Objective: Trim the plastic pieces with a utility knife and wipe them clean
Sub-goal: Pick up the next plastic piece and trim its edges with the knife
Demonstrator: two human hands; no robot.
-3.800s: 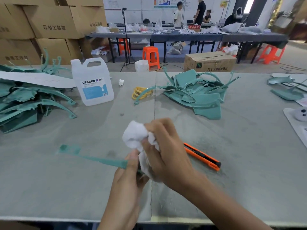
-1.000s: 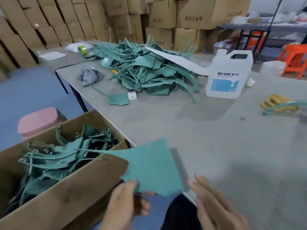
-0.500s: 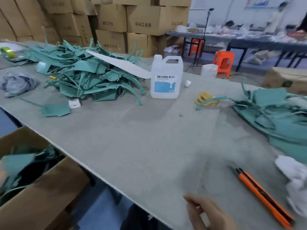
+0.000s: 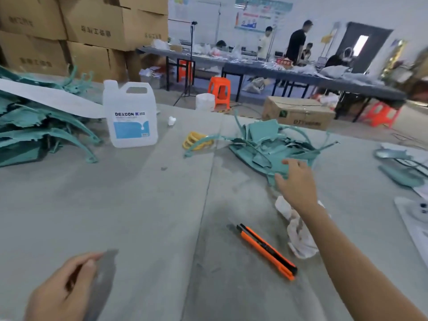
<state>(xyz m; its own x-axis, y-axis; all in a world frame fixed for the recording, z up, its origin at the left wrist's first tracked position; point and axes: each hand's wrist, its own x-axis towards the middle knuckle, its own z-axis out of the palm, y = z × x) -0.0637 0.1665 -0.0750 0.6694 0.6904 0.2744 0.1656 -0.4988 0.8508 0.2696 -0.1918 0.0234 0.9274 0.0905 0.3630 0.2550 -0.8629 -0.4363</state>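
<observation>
The right hand (image 4: 298, 181) reaches over the pile of teal plastic pieces (image 4: 266, 144) on the bench (image 4: 139, 205). Its fingers are spread and loose, the tips touching the nearest piece without closing on it. The left hand (image 4: 62, 288) sits low at the near edge, its fingers curled by a blurred grey shape, and I cannot tell whether it grips anything. The orange utility knife (image 4: 266, 253) lies between the hands, just beside a crumpled white cloth (image 4: 298, 239) under the right forearm.

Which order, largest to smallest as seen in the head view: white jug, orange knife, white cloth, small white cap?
1. white jug
2. orange knife and white cloth: unsure; the knife is longer, the cloth broader but partly behind the right forearm
3. small white cap
</observation>
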